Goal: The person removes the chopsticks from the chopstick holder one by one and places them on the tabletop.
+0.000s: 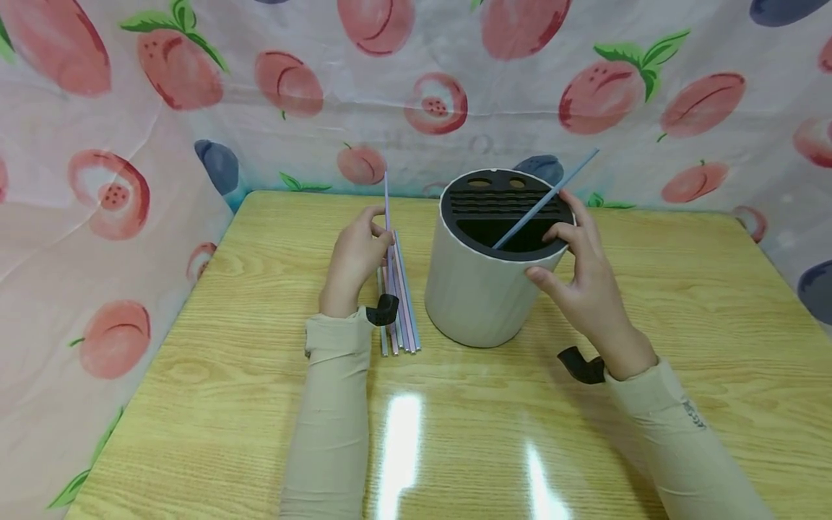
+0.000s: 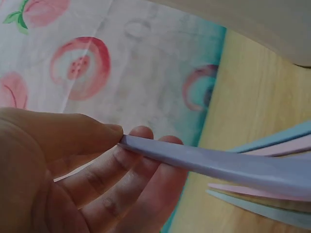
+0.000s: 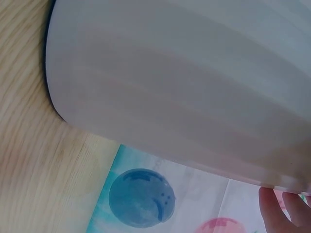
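A purple chopstick [image 1: 387, 195] stands nearly upright in my left hand [image 1: 356, 253], which pinches it between thumb and fingers. Its near end shows at the thumb tip in the left wrist view. Just beneath lie several pastel chopsticks [image 1: 408, 318] side by side on the table, partly covered by the hand. To their right stands a round cream utensil holder [image 1: 477, 303] with a dark slotted top. My right hand [image 1: 588, 282] grips its right rim, thumb on the outer wall and a finger over the opening. A blue chopstick [image 1: 549, 196] leans in that opening, its lower end hidden inside.
The wooden table [image 1: 214, 375] runs back to a hanging cloth [image 1: 370, 94] printed with peaches. Each wrist wears a small black camera mount, the left one [image 1: 383, 310] above the loose chopsticks.
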Demonstrator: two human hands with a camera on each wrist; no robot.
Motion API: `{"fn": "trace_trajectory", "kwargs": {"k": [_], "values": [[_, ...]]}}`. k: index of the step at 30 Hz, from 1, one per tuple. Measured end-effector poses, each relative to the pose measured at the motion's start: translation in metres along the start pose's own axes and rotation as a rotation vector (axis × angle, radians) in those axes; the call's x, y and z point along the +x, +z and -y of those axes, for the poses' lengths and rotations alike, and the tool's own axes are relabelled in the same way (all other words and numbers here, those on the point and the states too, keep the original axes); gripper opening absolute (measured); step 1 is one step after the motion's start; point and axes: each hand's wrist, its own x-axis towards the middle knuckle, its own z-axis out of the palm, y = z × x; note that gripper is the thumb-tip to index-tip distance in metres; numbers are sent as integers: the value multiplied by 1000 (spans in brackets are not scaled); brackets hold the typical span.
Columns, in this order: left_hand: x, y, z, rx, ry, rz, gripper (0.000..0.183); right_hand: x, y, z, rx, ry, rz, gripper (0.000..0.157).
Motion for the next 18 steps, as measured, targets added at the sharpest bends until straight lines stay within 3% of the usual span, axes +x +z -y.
{"fn": "trace_trajectory", "kwargs": {"k": [9,18], "values": [[4,8,15,102,-22,-14,53,1,0,0,17,-26,-9,54],[8,17,31,226,-55,27,54,1,0,0,37,-28,-15,55]]}}
